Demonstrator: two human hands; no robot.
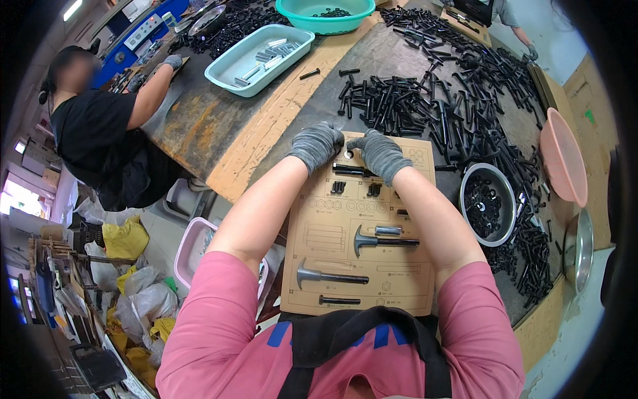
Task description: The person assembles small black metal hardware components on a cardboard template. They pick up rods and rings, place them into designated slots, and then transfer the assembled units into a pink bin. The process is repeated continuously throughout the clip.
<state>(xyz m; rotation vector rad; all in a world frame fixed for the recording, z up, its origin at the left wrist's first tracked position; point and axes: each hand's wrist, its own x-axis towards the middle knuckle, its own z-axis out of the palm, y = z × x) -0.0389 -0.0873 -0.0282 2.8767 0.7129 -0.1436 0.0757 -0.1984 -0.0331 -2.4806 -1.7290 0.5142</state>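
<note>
A brown cardboard board [319, 239] printed with outlines lies before me, its near end at my waist. My gloved left hand [316, 147] is curled over its far left corner, fingers closed; what they pinch, if anything, is hidden. My gloved right hand [380, 157] is closed too, fingertips beside a small black ring [349, 154]; I cannot make out what is in them. Just below the hands lie black bolts [351, 171] and short black screws [339, 188]. Lower down are two hammer-shaped black pieces [332, 274], a silver sleeve [388, 231] and a single bolt [339, 300].
Loose black bolts [399, 103] heap across the table to the right. A metal bowl [488, 205] holds small black rings. A pale blue tray [259, 61] with silver sleeves and a green basin [325, 25] stand farther off. A co-worker [100, 126] sits at left; another person's arm [515, 26] shows far right.
</note>
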